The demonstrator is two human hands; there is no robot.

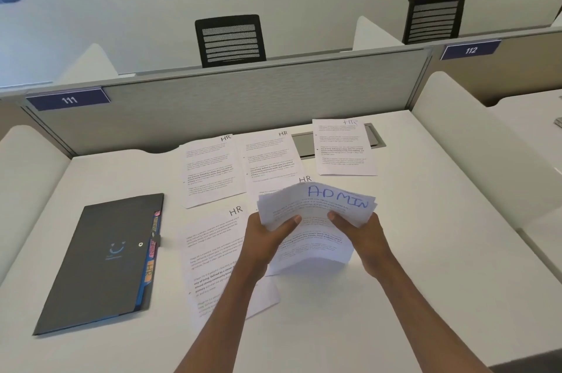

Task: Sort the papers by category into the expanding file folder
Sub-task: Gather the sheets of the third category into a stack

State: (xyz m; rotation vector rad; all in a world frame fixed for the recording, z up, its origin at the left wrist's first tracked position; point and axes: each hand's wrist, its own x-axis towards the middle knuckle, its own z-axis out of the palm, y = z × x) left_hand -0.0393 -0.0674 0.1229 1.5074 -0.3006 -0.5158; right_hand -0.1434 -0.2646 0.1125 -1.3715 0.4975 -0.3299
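I hold a bent stack of papers (316,220) above the desk, its top sheet marked ADMIN in blue. My left hand (267,232) grips the stack's left side and my right hand (359,229) grips its right side, thumbs on top. Several sheets marked HR lie flat on the desk: one at the back left (209,168), one beside it (270,156), one at the back right (343,147), one under my left arm (213,257), and one mostly hidden behind the stack. The dark grey expanding file folder (103,263) lies closed at the left, coloured tabs along its right edge.
A grey cable hatch (304,146) is set in the white desk (425,281) near the back, partly under the papers. A grey partition (243,105) with label 111 closes the back. White side dividers stand left and right. Two black chairs sit beyond.
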